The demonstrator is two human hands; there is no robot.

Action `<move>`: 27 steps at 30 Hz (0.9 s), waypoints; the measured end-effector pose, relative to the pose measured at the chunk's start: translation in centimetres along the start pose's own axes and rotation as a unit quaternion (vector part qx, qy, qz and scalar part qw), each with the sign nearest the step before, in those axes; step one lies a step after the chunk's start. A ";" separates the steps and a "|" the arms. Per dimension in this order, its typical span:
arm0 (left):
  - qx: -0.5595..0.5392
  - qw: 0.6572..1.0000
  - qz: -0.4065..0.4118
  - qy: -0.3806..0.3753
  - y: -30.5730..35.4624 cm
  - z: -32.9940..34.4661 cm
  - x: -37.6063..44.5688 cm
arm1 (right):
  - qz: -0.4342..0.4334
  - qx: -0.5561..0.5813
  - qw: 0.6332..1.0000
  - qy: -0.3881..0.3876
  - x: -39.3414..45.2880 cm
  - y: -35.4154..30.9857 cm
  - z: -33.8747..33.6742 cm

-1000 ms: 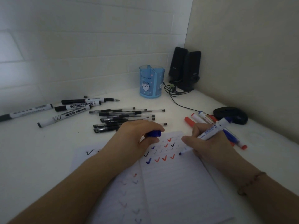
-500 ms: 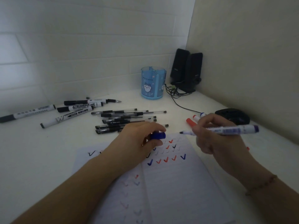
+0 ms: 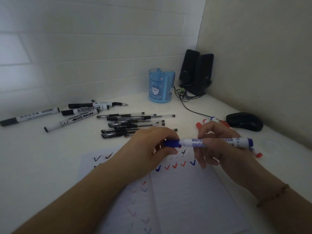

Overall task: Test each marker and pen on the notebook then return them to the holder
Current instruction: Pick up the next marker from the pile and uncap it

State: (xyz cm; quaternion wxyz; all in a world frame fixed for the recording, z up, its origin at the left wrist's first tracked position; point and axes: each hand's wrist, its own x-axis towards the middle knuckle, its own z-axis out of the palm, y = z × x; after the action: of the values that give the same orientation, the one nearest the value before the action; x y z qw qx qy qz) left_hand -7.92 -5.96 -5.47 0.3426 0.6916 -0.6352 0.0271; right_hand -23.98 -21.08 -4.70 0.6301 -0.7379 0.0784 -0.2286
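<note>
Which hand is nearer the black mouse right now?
The right hand, gripping the blue marker just left of the black mouse. The left hand, holding the cap, is farther left.

Dim corner: white tiled wall point(image 3: 84, 48), beige side wall point(image 3: 261, 56), white desk point(image 3: 42, 157)

Two black speakers point(image 3: 196, 73) in the corner, tangled cable point(image 3: 184, 97), black mouse point(image 3: 244, 121) near the right wall.
</note>
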 end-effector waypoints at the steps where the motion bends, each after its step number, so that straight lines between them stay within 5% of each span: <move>1: -0.003 1.000 0.008 0.000 0.0 0.1 0.0 | 0.004 -0.006 1.000 -0.003 0.0 -0.1 0.1; 17: -0.184 0.982 -0.034 0.038 1.0 -0.2 0.0 | -0.076 0.058 0.995 0.004 -0.1 -0.6 2.1; 27: -0.193 0.980 -0.045 -0.027 0.8 -0.5 -0.2 | -0.105 -0.124 0.987 0.017 -0.7 0.1 2.3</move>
State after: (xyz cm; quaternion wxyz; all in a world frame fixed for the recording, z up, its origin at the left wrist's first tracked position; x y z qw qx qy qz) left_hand -8.46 -5.47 -4.87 0.4529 0.6411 -0.6057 -0.1304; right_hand -23.54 -18.78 -5.14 0.5046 -0.8107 0.0386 -0.2945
